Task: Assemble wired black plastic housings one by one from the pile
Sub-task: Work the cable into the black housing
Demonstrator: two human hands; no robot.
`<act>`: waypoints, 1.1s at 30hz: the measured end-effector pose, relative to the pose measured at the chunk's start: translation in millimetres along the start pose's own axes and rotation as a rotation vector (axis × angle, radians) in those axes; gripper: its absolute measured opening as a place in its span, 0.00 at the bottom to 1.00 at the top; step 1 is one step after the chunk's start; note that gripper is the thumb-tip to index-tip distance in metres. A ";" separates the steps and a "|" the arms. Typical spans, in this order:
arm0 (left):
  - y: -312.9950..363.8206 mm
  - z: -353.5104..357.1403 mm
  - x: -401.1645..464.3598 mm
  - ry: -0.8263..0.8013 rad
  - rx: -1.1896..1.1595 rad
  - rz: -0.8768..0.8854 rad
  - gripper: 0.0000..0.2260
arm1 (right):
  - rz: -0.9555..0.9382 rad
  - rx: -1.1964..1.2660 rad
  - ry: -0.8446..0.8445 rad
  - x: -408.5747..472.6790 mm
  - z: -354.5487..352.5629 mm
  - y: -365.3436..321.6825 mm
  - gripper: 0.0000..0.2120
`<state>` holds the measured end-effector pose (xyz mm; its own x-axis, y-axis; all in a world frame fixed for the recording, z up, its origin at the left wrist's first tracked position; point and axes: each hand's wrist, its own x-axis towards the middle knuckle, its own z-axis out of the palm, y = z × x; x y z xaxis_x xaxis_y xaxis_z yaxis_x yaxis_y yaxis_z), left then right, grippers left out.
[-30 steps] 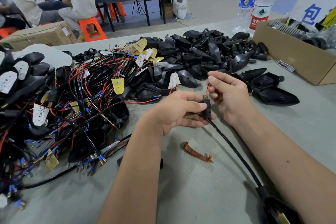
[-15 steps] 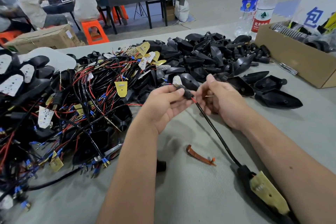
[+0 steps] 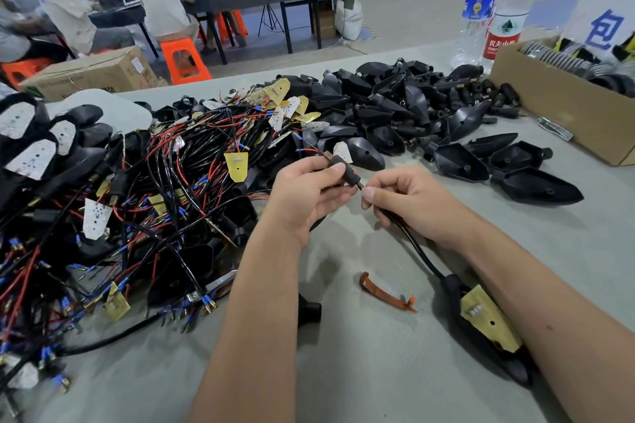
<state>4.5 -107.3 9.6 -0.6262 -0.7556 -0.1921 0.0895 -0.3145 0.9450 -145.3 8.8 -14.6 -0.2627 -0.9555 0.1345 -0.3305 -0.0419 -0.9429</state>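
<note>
Black plastic housings (image 3: 395,106), empty shells, heaped at the far centre of the grey worktop (image 3: 378,371); a tangle of red and black wired units (image 3: 144,203) fills the left. Brown cardboard box (image 3: 563,103) at the right edge holds ribbed grey and black parts. Two clear water bottles (image 3: 494,7) stand behind it. One wired housing with a yellow board (image 3: 488,323) lies under the right forearm. Left hand (image 3: 309,192) grips a small black sleeve (image 3: 345,175); right hand (image 3: 409,203) pinches the black cable (image 3: 419,251) just beside it. Orange plastic strip (image 3: 386,292) lies between the forearms.
</note>
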 end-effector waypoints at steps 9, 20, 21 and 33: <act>1.6 3.0 -2.5 0.008 -0.024 -0.058 0.07 | -0.017 -0.007 0.070 -0.9 -0.3 2.0 0.11; 0.3 3.4 -2.6 0.010 -0.058 -0.114 0.05 | -0.023 -0.040 0.073 -0.7 -0.8 2.9 0.12; 0.2 2.9 -2.8 0.010 -0.041 -0.108 0.05 | -0.019 -0.055 0.082 -0.5 -0.4 3.1 0.12; 3.7 4.7 -6.6 0.075 0.086 -0.099 0.01 | -0.090 -0.221 0.109 1.3 5.1 5.6 0.13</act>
<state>5.4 -100.8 15.6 -0.5687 -0.7651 -0.3020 -0.0389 -0.3417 0.9390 -142.8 5.8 -21.3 -0.3155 -0.9131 0.2584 -0.5436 -0.0493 -0.8379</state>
